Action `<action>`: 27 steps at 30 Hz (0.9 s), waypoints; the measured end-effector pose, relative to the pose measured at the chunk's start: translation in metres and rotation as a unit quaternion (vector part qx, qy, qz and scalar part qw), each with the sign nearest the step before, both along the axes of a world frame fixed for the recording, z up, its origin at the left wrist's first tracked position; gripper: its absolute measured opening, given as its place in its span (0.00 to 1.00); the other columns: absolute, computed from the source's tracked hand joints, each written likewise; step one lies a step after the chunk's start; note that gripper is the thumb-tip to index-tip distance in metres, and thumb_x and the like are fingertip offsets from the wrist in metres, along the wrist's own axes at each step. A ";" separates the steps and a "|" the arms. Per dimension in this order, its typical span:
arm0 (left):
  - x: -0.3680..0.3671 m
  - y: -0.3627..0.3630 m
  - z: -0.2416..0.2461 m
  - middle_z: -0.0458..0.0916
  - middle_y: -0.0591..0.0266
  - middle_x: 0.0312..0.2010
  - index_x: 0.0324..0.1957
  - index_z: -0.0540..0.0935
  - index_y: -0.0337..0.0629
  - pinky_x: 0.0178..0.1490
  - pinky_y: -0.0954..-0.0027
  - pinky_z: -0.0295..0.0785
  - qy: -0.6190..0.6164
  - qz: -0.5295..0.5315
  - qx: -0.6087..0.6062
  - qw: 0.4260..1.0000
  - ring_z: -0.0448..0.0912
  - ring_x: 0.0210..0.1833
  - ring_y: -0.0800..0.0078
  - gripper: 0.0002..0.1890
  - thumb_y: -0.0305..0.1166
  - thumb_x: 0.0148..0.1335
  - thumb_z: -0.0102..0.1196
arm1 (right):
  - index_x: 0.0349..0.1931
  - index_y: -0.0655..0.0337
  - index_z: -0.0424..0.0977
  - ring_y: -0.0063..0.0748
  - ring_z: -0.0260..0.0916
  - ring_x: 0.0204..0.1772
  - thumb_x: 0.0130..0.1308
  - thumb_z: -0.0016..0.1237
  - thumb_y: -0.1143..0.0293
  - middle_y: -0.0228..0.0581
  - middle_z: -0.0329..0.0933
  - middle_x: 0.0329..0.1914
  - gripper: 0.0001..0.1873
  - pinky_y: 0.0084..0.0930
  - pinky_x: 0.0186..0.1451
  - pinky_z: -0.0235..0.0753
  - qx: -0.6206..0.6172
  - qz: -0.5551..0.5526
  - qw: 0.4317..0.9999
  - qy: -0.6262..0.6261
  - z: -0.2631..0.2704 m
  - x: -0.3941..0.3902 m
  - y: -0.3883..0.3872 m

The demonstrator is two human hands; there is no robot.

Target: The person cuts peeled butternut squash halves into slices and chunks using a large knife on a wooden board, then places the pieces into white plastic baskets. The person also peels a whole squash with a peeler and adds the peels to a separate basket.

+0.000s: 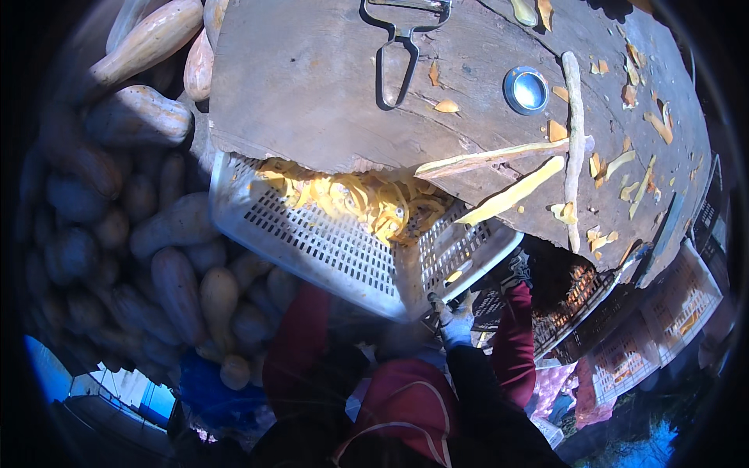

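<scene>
My right hand (458, 320), in a light grey glove with a dark fingertip, grips the near corner rim of a white perforated plastic crate (327, 245). Curled yellow peels (374, 205) lie inside the crate, whose far side is under the edge of a worn wooden tabletop (304, 88). Out of view is my left hand; a dark sleeve at lower left runs towards the crate's shaded underside. On the wood lie a large metal Y-shaped peeler (398, 52), a small round metal lid or dish (526, 90) and a pale stick (574, 128). Two long peel strips (518, 190) lie near it.
Many elongated squashes (140, 116) are heaped along the left. Peel scraps (661, 126) are scattered over the table's right side. A dark crate (573, 316) and further pale crates (679, 310) stand at lower right. A maroon-clothed limb (515, 345) is beside my right forearm.
</scene>
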State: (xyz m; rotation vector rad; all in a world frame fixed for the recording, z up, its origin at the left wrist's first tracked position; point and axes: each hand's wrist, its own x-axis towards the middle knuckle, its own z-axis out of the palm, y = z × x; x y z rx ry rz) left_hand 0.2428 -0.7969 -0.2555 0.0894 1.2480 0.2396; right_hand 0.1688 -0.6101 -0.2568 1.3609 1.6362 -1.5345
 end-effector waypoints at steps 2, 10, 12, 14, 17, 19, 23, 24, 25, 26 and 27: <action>0.001 0.000 -0.002 0.66 0.44 0.68 0.70 0.67 0.49 0.69 0.43 0.66 -0.002 -0.003 0.005 1.000 0.70 0.67 0.42 0.39 0.54 0.60 0.59 | 0.57 0.66 0.69 0.30 0.77 0.42 0.57 0.66 0.75 0.39 0.79 0.45 0.28 0.26 0.45 0.78 0.040 0.109 0.993 -0.014 -0.028 -0.009 0.018; 0.038 -0.027 0.016 0.66 0.44 0.67 0.70 0.67 0.49 0.69 0.43 0.66 -0.055 0.020 -0.024 0.998 0.71 0.66 0.42 0.38 0.54 0.60 0.59 | 0.52 0.66 0.74 0.24 0.77 0.37 0.62 0.54 0.85 0.34 0.79 0.38 0.17 0.20 0.43 0.78 0.002 -0.114 0.993 0.015 -0.029 0.004 0.035; 0.040 -0.027 0.014 0.67 0.45 0.66 0.70 0.67 0.50 0.69 0.43 0.66 -0.045 0.019 -0.016 0.999 0.72 0.66 0.42 0.37 0.52 0.62 0.58 | 0.51 0.65 0.73 0.24 0.77 0.37 0.62 0.54 0.85 0.33 0.78 0.39 0.17 0.20 0.44 0.78 0.003 -0.129 0.991 0.038 -0.037 0.025 0.062; 0.045 -0.024 0.013 0.69 0.46 0.65 0.70 0.67 0.50 0.68 0.43 0.66 -0.024 0.031 -0.006 0.999 0.72 0.66 0.44 0.34 0.48 0.64 0.56 | 0.43 0.58 0.75 0.24 0.75 0.38 0.58 0.56 0.85 0.30 0.76 0.37 0.15 0.21 0.45 0.75 0.000 -0.136 0.990 0.037 -0.034 0.022 0.077; 0.047 -0.008 0.012 0.69 0.46 0.65 0.70 0.67 0.52 0.67 0.43 0.67 0.004 -0.001 -0.006 1.000 0.73 0.65 0.45 0.30 0.43 0.66 0.52 | 0.45 0.61 0.76 0.23 0.74 0.38 0.58 0.56 0.84 0.30 0.77 0.37 0.15 0.21 0.44 0.75 0.037 -0.086 0.996 0.007 -0.021 0.004 0.099; 0.043 0.001 0.014 0.70 0.47 0.63 0.69 0.68 0.53 0.65 0.44 0.68 0.012 -0.008 -0.004 1.000 0.74 0.64 0.45 0.29 0.41 0.66 0.51 | 0.46 0.62 0.77 0.23 0.75 0.37 0.57 0.57 0.82 0.31 0.78 0.38 0.16 0.21 0.43 0.75 0.058 -0.059 0.995 0.048 -0.018 -0.002 0.108; 0.042 0.011 0.014 0.73 0.50 0.58 0.66 0.72 0.55 0.61 0.45 0.71 0.054 -0.008 0.049 0.997 0.76 0.59 0.48 0.25 0.38 0.65 0.52 | 0.45 0.64 0.78 0.27 0.78 0.38 0.54 0.57 0.80 0.33 0.80 0.36 0.16 0.24 0.44 0.77 0.102 -0.026 0.994 0.020 -0.031 -0.001 0.142; 0.046 0.019 0.018 0.74 0.52 0.58 0.64 0.74 0.55 0.60 0.45 0.71 0.073 -0.014 0.048 0.996 0.76 0.59 0.48 0.23 0.39 0.67 0.51 | 0.45 0.64 0.78 0.28 0.78 0.38 0.54 0.57 0.81 0.34 0.80 0.36 0.16 0.24 0.44 0.78 0.100 -0.046 0.994 0.016 -0.035 -0.002 0.148; 0.047 0.030 0.021 0.74 0.53 0.57 0.61 0.75 0.56 0.59 0.45 0.72 0.093 -0.018 0.056 0.994 0.76 0.59 0.49 0.20 0.41 0.68 0.50 | 0.45 0.65 0.78 0.28 0.78 0.37 0.54 0.57 0.81 0.35 0.80 0.36 0.16 0.25 0.44 0.78 0.107 -0.063 0.992 0.014 -0.033 -0.009 0.154; 0.049 0.039 0.024 0.75 0.55 0.57 0.59 0.77 0.57 0.58 0.44 0.72 0.113 -0.022 0.064 0.991 0.76 0.59 0.49 0.18 0.42 0.70 0.49 | 0.46 0.66 0.77 0.29 0.79 0.37 0.53 0.55 0.82 0.36 0.81 0.37 0.17 0.25 0.44 0.78 0.107 -0.041 0.993 0.033 -0.027 -0.016 0.162; 0.044 0.044 0.029 0.75 0.55 0.55 0.60 0.76 0.57 0.57 0.45 0.72 0.116 -0.027 0.073 0.990 0.77 0.57 0.50 0.19 0.42 0.68 0.52 | 0.46 0.67 0.77 0.29 0.79 0.38 0.54 0.56 0.82 0.36 0.81 0.37 0.17 0.25 0.45 0.78 0.089 -0.018 0.994 0.056 -0.030 -0.020 0.179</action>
